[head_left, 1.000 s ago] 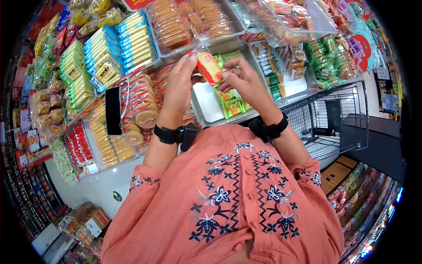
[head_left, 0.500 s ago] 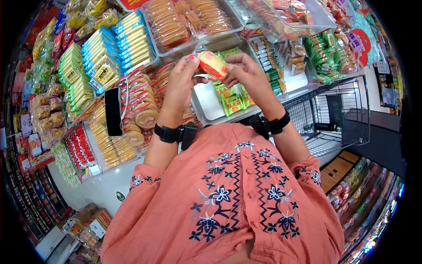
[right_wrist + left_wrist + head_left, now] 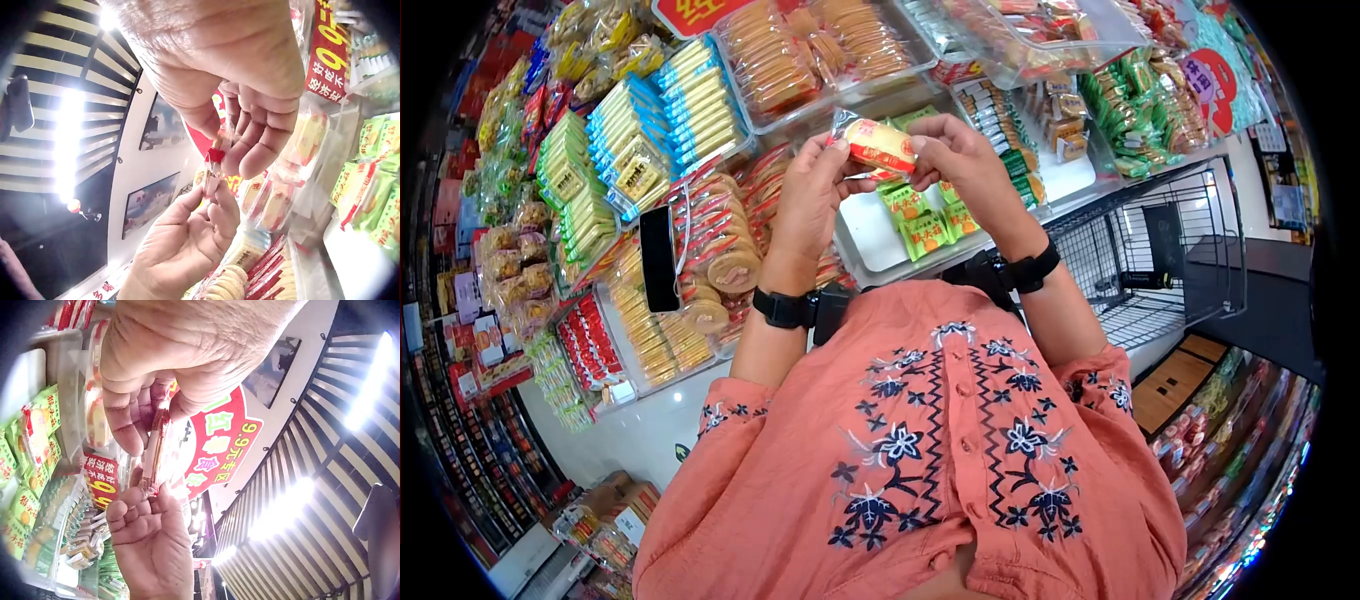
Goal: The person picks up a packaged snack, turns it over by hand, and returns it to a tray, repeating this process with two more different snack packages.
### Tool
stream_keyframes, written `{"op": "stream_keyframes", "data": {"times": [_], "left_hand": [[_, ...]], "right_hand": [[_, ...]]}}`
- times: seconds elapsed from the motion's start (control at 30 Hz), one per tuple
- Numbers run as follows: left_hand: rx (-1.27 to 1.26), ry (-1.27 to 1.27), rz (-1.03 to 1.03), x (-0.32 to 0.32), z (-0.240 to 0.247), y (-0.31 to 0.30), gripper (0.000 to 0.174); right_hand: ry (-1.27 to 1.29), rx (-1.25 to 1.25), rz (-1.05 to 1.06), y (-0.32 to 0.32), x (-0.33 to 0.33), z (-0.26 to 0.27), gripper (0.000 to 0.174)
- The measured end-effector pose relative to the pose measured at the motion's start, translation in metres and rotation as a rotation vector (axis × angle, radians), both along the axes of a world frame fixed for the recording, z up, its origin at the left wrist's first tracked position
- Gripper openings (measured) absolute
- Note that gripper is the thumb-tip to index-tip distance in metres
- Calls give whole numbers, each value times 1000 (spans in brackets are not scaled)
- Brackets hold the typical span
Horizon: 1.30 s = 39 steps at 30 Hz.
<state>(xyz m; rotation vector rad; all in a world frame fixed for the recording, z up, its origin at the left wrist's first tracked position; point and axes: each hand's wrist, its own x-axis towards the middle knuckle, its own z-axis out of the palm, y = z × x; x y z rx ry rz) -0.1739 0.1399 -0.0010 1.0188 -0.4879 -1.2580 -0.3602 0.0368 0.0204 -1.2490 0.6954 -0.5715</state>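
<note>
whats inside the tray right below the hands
Green packets lie in the tray, with a red-trimmed packet on top. Whatever is beneath them is covered, and in the head view the right hand and held snack packet hide part of the inside.

Head view: both arms up front, hands at 12 o'clock from the torso. Left forearm runs toward 1 o'clock, right forearm toward 11. Left hand sits at 9 o'clock of right hand, near but apart. Both in a pinch grip: thumbs on the near side, fingers bent behind. Left wrist view: left hand points down to 6 o'clock; right hand comes up toward 12, palm facing camera. Right wrist view: left palm shows, fingers toward 1.
</note>
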Motion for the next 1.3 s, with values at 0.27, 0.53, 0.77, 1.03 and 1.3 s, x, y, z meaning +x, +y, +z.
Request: {"op": "stream_keyframes", "data": {"times": [0.27, 0.53, 0.77, 1.03, 1.3], "left_hand": [[48, -18, -47, -9, 4, 8, 26], [21, -23, -39, -11, 3, 11, 24], [17, -12, -57, -10, 1, 15, 25], [10, -40, -86, -3, -3, 15, 22], [2, -24, -71, 2, -7, 20, 22]], "right_hand": [[-19, 35, -23, 12, -11, -10, 31], [18, 31, 0, 14, -14, -8, 30], [33, 10, -18, 20, -14, -6, 30], [57, -4, -48, 28, -9, -3, 28], [35, 15, -27, 27, -2, -14, 29]]}}
